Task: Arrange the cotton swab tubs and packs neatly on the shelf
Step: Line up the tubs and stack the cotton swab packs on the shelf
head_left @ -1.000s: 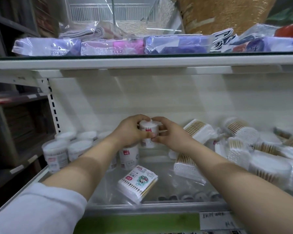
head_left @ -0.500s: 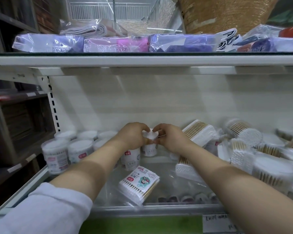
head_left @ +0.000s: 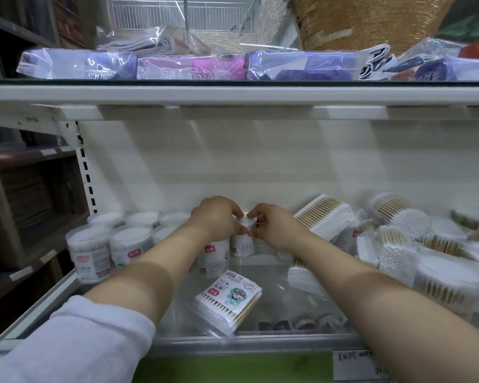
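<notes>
- Settling a small tub [head_left: 242,246] into place at the back of the shelf [head_left: 233,344], just above the centre of the frame, looks to be the step in hand.
- Both hands are on its top. The left hand [head_left: 215,218] curls over the lid from the left, its grip wrapped round the rim. The right hand [head_left: 277,227] meets it from the right, with its grip pinching the lid's edge between thumb and fingertips.
- The small tub stands upright and seems to rest on the shelf already. It is just beside and slightly behind a labelled tub [head_left: 213,255], which the left forearm partly hides.
- Done so far, as I judge it: at the left of the frame a block of tubs [head_left: 129,244] stands upright in close rows, and the two centre tubs extend it to the right.
- Left to do: a flat pack [head_left: 228,299] lies askew near the shelf's front edge, lower centre.
- Also left: across the right half of the frame a heap [head_left: 396,261] of swab packs and tubs lies tipped, leaning and overlapping, with none of it squared up.
- The task seems less than half finished. The tidy part covers only the left third of the shelf, and no packs have been lined up yet.
</notes>
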{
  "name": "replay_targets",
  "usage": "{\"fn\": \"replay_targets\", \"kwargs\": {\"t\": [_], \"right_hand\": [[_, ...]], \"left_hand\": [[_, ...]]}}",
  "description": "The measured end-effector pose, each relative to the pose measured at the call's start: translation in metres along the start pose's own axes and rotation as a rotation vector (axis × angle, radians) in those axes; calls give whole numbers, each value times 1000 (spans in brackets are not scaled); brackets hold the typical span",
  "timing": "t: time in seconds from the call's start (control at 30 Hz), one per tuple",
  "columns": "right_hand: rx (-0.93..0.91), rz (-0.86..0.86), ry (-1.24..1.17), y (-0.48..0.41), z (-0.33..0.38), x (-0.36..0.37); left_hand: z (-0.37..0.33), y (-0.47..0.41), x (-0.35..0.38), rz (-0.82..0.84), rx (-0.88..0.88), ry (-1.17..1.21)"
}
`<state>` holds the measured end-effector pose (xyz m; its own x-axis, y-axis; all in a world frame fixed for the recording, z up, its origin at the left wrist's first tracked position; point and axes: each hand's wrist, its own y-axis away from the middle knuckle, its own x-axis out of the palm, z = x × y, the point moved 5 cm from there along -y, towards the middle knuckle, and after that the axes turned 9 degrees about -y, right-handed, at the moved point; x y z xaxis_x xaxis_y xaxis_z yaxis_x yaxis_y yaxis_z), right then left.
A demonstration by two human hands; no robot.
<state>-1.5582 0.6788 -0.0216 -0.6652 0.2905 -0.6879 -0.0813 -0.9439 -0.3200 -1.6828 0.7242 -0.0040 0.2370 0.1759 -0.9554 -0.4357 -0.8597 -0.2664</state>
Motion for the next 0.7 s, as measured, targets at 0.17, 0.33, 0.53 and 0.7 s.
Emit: {"fn": "replay_targets", "kwargs": {"t": [0.17,0.33,0.53,0.7], "right_hand": [[12,-6,14,1,-2,3],[28,-28,58,2,1,7],[38,1,4,10,7,0],[127,-56,-346,20,14,-25]], "left_hand": [[-1,-1,2,33,23,-48],[-7,2,0,45,44,-135],[7,5,-10,24,113,-68],[32,35,-42,-82,69,25]]}}
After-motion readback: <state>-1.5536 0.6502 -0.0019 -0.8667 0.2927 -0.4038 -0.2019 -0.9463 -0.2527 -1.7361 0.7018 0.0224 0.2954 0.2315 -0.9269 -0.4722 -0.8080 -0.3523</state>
